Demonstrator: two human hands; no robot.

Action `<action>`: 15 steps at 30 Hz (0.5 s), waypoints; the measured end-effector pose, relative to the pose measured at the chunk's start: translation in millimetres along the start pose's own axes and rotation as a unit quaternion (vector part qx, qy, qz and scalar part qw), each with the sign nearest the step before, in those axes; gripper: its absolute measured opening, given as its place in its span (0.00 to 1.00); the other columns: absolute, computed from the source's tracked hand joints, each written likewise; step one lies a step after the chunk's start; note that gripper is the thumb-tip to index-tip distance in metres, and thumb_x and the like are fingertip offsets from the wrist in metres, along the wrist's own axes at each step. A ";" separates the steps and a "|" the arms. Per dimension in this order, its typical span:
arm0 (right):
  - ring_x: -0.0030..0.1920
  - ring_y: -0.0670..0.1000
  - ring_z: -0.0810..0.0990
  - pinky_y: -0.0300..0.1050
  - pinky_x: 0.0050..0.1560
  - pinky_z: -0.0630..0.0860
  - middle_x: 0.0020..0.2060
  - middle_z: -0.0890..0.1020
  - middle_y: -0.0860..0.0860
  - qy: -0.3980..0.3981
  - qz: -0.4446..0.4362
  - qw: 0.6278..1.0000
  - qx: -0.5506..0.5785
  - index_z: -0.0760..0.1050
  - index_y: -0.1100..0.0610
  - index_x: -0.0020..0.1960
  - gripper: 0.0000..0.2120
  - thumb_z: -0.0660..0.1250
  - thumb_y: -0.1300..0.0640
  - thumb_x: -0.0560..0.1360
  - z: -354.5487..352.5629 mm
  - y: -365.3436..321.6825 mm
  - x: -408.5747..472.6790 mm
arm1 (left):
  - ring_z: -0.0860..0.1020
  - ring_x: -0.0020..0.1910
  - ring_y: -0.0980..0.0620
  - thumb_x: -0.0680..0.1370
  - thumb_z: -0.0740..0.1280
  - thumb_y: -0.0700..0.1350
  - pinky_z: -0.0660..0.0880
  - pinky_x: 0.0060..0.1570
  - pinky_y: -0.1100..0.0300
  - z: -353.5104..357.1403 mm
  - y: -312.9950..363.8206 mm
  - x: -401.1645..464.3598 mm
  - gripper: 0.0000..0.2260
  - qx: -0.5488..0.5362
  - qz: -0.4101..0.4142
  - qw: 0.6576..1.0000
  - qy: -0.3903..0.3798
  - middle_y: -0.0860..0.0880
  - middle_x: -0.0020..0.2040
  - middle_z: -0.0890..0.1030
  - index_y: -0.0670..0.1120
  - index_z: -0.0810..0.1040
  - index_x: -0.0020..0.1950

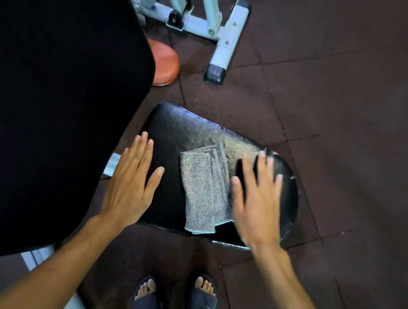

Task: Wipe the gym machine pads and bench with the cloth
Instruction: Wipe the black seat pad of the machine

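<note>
A folded grey cloth [204,188] is seen lying flat on the black seat pad [174,134], roughly at its middle, with one folded end reaching the pad's near edge. The left hand [129,183] is held flat and fully open, palm down, over the pad's left edge; nothing is gripped by it. The right hand [257,199] is blurred, spread open with fingers apart, just right of the cloth and partly over its right edge; no hold on the cloth is shown. A large black back pad [48,91] is raised to the left of the seat pad and hides that side of the floor. Beyond the seat pad, a round orange stool [164,65] is half hidden behind the back pad, and a pale metal frame [225,41] stands on dark rubber floor tiles [339,95]. On the near side of the seat pad, two feet in dark sandals [175,306] are visible.
</note>
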State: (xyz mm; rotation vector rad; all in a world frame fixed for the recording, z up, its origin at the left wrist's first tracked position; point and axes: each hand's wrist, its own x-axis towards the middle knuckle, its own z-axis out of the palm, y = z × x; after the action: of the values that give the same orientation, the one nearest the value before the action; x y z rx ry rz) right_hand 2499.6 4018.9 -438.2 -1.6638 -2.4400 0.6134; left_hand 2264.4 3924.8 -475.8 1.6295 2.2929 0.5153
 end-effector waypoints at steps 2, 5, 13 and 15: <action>0.79 0.55 0.46 0.60 0.77 0.49 0.79 0.52 0.54 0.011 0.012 0.999 -0.039 0.55 0.50 0.78 0.25 0.47 0.45 0.82 -3.1 22.3 7.0 | 0.46 0.80 0.49 0.83 0.43 0.59 0.48 0.78 0.46 -1.4 26.4 -0.4 0.30 0.010 0.010 1.000 0.015 0.43 0.81 0.48 0.41 0.52 0.79; 0.79 0.55 0.48 0.62 0.77 0.50 0.79 0.54 0.54 0.018 0.007 0.993 -0.117 0.55 0.50 0.78 0.25 0.48 0.46 0.82 2.6 24.4 9.3 | 0.45 0.80 0.45 0.83 0.40 0.56 0.45 0.78 0.47 15.5 91.8 -4.2 0.28 0.034 0.061 0.998 0.003 0.42 0.80 0.48 0.42 0.53 0.79; 0.79 0.54 0.49 0.60 0.77 0.52 0.79 0.53 0.52 0.037 0.014 0.991 -0.126 0.54 0.46 0.78 0.25 0.46 0.45 0.82 4.4 27.8 7.4 | 0.43 0.80 0.46 0.82 0.40 0.55 0.44 0.78 0.49 28.5 93.8 61.9 0.28 0.136 0.060 0.987 -0.056 0.44 0.81 0.45 0.42 0.45 0.80; 0.79 0.54 0.49 0.60 0.77 0.51 0.79 0.53 0.52 0.038 0.012 0.990 -0.134 0.54 0.46 0.78 0.25 0.46 0.44 0.82 5.7 25.3 8.1 | 0.44 0.80 0.46 0.81 0.38 0.56 0.44 0.78 0.49 11.3 58.3 74.7 0.29 0.153 0.039 0.986 -0.060 0.44 0.81 0.46 0.43 0.45 0.80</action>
State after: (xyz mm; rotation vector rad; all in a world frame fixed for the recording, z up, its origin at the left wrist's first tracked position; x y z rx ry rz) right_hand 2516.4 4032.7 -454.4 -1.7743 -2.5436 0.2250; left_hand 2294.3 4014.2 -461.8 1.8379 2.3143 0.0773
